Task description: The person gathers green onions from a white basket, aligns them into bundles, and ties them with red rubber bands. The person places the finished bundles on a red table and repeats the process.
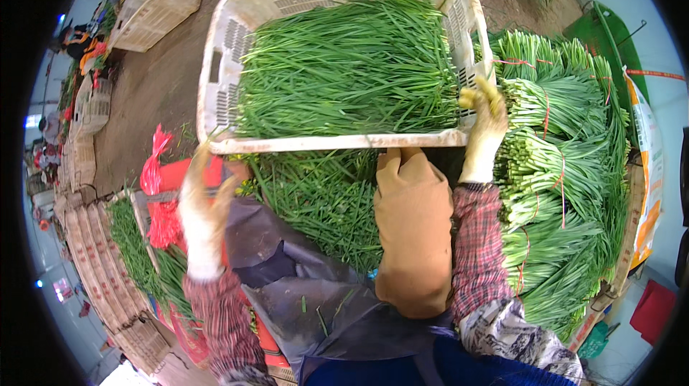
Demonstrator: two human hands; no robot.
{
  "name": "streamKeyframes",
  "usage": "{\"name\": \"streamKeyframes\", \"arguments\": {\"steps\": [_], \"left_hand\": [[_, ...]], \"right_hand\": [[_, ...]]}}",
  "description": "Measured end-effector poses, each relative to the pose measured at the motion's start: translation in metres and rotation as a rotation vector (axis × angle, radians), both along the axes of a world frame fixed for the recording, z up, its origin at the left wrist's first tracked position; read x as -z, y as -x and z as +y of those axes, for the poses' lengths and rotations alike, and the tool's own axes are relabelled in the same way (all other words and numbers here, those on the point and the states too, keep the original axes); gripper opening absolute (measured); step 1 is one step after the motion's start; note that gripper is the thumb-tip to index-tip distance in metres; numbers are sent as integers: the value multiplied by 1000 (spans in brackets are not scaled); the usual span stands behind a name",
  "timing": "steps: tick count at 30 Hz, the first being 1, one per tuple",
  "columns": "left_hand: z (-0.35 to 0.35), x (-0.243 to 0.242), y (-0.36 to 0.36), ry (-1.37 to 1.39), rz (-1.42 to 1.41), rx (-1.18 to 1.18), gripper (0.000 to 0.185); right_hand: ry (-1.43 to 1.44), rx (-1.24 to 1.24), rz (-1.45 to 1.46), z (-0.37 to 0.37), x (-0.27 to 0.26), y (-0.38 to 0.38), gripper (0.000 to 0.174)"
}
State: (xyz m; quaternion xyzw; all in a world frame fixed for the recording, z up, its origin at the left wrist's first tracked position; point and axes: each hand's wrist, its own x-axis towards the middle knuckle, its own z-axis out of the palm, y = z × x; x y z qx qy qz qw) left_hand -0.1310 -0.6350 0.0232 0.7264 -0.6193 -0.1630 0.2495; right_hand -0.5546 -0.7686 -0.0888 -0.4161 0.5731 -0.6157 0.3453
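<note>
A large off-white plastic crate point(334, 143) stands before me, with loose green garlic chives point(350, 63) lying in it. My right hand point(485, 117), in a soiled pale glove, is curled over the crate's near right corner, its fingers reaching inside the rim. At the near left corner my left hand point(204, 197), gloved too, is blurred; its thumb stands apart from the fingers, and nothing shows between them. Whether its fingertips touch the crate is unclear. Below the near rim, a brown cloth-like cover point(414, 235) rises between my forearms.
Chive bundles tied with red string point(560, 165) are stacked to the right. Loose chives point(323, 208) lie beneath the crate's near side. Red plastic ties point(161, 197) hang at the left. A dark apron point(323, 300) covers my lap. More crates point(161, 4) stand far left.
</note>
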Motion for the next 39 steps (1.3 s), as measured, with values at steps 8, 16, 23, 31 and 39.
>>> {"name": "streamKeyframes", "arguments": {"steps": [8,16,23,31,39], "left_hand": [[-179,80,48,182,614,-71,53],[-130,78,-60,546,1099,-569,43],[-99,96,-72,548,1279,-620,33],[-86,89,-90,448,1279,-575,30],[-134,149,-57,36,1303,-653,68]], "right_hand": [[-71,-88,152,-2,33,-6,49],[-137,-1076,541,-79,-26,-141,61],[-271,-1471,1553,-93,72,-301,118],[-318,-1173,1170,-99,157,-337,69],[-236,-953,1069,-107,126,-277,86]]}}
